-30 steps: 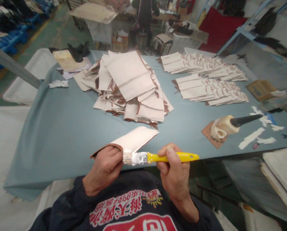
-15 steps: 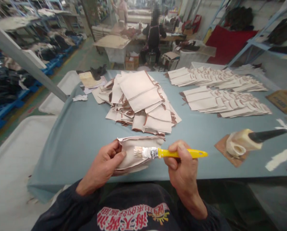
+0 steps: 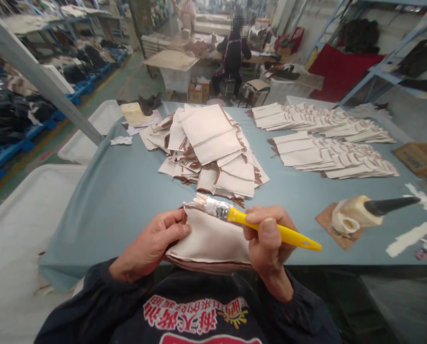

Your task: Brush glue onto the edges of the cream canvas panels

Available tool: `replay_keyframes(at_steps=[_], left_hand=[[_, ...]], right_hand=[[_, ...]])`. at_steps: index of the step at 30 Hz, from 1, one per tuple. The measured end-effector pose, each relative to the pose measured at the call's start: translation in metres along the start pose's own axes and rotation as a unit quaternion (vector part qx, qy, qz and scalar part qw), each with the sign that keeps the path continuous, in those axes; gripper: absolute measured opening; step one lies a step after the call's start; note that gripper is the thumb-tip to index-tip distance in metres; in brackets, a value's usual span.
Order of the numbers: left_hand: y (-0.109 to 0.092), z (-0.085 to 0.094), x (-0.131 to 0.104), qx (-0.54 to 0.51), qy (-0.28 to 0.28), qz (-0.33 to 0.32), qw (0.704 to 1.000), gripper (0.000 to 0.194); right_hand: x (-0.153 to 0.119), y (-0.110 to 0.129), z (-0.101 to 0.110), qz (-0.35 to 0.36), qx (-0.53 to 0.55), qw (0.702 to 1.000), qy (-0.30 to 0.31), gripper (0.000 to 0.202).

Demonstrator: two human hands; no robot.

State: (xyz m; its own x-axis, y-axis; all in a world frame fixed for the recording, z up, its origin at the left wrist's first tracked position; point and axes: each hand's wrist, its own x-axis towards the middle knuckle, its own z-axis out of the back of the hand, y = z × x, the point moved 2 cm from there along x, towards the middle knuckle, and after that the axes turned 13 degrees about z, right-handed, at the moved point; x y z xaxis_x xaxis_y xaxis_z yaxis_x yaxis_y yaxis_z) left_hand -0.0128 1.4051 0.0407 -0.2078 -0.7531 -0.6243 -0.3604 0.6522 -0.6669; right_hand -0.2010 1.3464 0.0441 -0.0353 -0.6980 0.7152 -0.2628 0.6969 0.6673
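Note:
My left hand (image 3: pixel 156 241) pinches the left edge of a cream fabric piece (image 3: pixel 209 236) at the table's front edge, with more layers showing beneath it. In my right hand (image 3: pixel 272 239) is a yellow-handled brush (image 3: pixel 238 217), its bristles coated in white and lying at the piece's upper left edge. Beyond my hands rises a loose pile of cream pieces with brown trim (image 3: pixel 213 138). A crusted cream container (image 3: pixel 355 215) with a black handle stands on a brown square at the right.
Two overlapping rows of cream pieces (image 3: pixel 328 155) lie at the back right, near a cardboard box (image 3: pixel 419 158). White trays (image 3: pixel 52 210) flank the table's left side. A person (image 3: pixel 233 52) sits at a far workbench. White strips (image 3: pixel 410 239) lie at the right.
The brush has moved up and slightly left to the piece's far edge, and its handle now slants down to the right. The held piece now lies flatter and faces up more.

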Motion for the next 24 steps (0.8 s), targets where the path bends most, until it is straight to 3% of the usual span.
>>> replay_keyframes(at_steps=[4, 9, 15, 20, 24], left_hand=[[-0.004, -0.001, -0.001, 0.011, 0.000, -0.002, 1.000, 0.035], [-0.007, 0.000, 0.002, -0.005, -0.004, 0.010, 1.000, 0.037], [-0.010, 0.002, 0.003, -0.014, -0.018, 0.015, 1.000, 0.036], [-0.011, 0.005, 0.003, -0.031, -0.025, 0.011, 0.999, 0.034], [-0.012, 0.007, 0.003, -0.021, -0.030, 0.008, 0.999, 0.037]], right_hand=[[-0.003, -0.001, -0.003, 0.018, -0.067, 0.993, 0.092, 0.021], [-0.003, 0.001, -0.001, 0.071, -0.108, 0.991, 0.045, 0.021], [-0.007, -0.002, -0.006, 0.122, -0.133, 0.976, 0.124, 0.019], [-0.012, -0.001, -0.002, 0.123, -0.162, 0.978, 0.043, 0.022], [-0.011, -0.003, -0.015, 0.158, -0.142, 0.970, 0.120, 0.022]])
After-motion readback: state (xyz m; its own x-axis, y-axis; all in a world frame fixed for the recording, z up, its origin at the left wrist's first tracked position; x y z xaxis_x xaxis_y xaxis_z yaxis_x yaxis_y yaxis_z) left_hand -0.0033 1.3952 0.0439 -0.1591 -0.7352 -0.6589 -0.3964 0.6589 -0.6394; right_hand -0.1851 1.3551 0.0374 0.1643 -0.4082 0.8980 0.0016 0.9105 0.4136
